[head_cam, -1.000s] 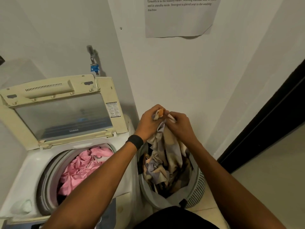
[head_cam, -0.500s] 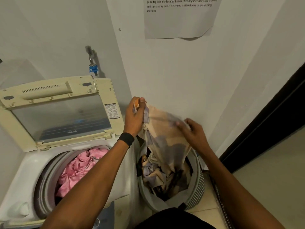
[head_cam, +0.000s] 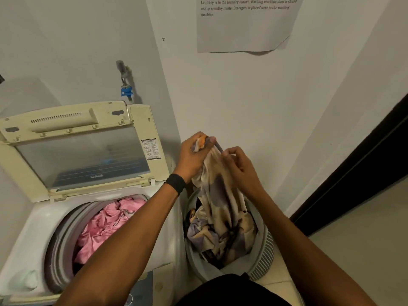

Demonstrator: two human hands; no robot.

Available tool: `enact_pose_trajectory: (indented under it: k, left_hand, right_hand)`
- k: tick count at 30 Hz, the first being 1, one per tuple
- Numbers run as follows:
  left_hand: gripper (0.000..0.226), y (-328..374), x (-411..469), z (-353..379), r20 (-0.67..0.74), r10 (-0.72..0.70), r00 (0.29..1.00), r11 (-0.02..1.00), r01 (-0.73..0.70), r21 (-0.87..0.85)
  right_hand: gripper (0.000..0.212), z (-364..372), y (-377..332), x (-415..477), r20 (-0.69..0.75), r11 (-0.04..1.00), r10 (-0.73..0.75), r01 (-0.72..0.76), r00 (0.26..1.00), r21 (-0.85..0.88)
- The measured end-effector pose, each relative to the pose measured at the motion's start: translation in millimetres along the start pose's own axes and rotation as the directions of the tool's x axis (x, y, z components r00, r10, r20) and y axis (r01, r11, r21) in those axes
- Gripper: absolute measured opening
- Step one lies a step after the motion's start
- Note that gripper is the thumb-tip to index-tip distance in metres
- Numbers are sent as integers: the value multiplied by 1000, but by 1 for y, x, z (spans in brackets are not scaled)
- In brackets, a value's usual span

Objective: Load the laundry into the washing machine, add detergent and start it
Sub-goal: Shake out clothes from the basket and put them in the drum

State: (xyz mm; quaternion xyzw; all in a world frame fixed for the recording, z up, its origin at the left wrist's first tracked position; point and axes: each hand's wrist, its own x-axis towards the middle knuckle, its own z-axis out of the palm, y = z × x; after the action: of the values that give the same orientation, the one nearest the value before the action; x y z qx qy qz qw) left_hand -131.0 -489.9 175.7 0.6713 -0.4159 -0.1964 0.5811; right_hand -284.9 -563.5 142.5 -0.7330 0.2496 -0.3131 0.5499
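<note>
Both hands sit mid-frame: the left hand [head_cam: 191,154] grips the top of a beige-and-purple patterned cloth [head_cam: 217,195], the right hand [head_cam: 239,165] pinching it just beside. Its lower part trails into the grey laundry basket [head_cam: 263,246] (lower centre). Lower left, the washing machine [head_cam: 33,228] stands open, pink laundry [head_cam: 103,228] inside its drum.

Left hand [head_cam: 191,155], right hand [head_cam: 239,167] raised together, both gripping cloth [head_cam: 220,195].

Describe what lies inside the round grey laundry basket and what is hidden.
Crumpled beige patterned cloth fills the grey basket; the left hand and right hand grip its raised end. Whatever lies beneath is covered.
</note>
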Motion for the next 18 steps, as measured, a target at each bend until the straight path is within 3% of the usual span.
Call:
enact_pose_trajectory:
  k: [4,7,10,12,14,18]
  left_hand:
    - [38,6,8,-6,-69,-5,998,1000,4,-6]
    - [44,1,7,-11,-117,-1,993,1000,-1,-25]
    - [42,0,7,-11,-229,-4,973,999,-4,-36]
    - [32,4,8,-12,-265,13,964,999,-22,-31]
    - [24,12,5,-10,-198,49,979,997,-58,-42]
    - [45,25,-2,8,121,122,985,990,-113,-81]
  right_hand:
    - [25,-4,57,-28,25,974,81,-73,996,-214]
    - [44,-24,70,-32,-20,952,112,-113,993,-285]
    - [58,-48,33,-9,-104,969,17,-43,994,-245]
    - [47,-61,-13,21,-187,979,-109,73,976,-191]
    - [38,-62,-62,47,-151,953,-229,189,962,-237]
    - [24,-28,-90,58,91,930,-269,283,959,-233]
